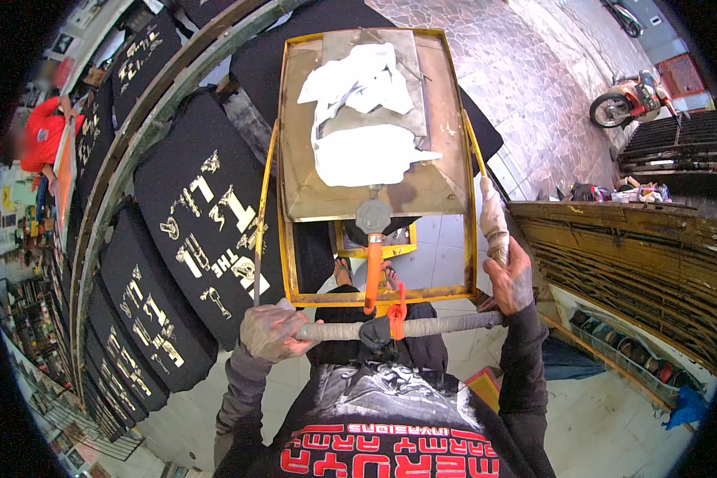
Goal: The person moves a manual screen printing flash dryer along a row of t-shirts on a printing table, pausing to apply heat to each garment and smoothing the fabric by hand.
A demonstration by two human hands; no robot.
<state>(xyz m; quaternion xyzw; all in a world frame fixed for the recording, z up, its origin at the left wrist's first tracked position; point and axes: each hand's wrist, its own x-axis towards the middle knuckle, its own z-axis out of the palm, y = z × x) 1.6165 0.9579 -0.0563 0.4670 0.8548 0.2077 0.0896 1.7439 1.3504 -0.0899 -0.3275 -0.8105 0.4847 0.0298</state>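
My left hand [276, 331] is closed round the left end of a tape-wrapped handlebar [438, 325]. My right hand [510, 280] grips a cloth-wrapped lever [492, 213] rising on the right side, just above the bar's other end. Both belong to a yellow-framed metal cart [378, 299] standing in front of me. On the cart's brown metal panel [446, 171] lie crumpled white cloths [358, 155]. Below the panel sit a grey round valve knob [372, 216] and an orange hose [372, 275]. A red strap [397, 319] and a dark wrapping hang at the bar's middle.
Black printed shirts [203, 215] lie on a row of boards along a curved rail [95, 207] at left. A person in red [44, 135] stands beyond. At right are stacked slatted frames [629, 271], a crate of round items [625, 346] and a motorcycle [633, 99].
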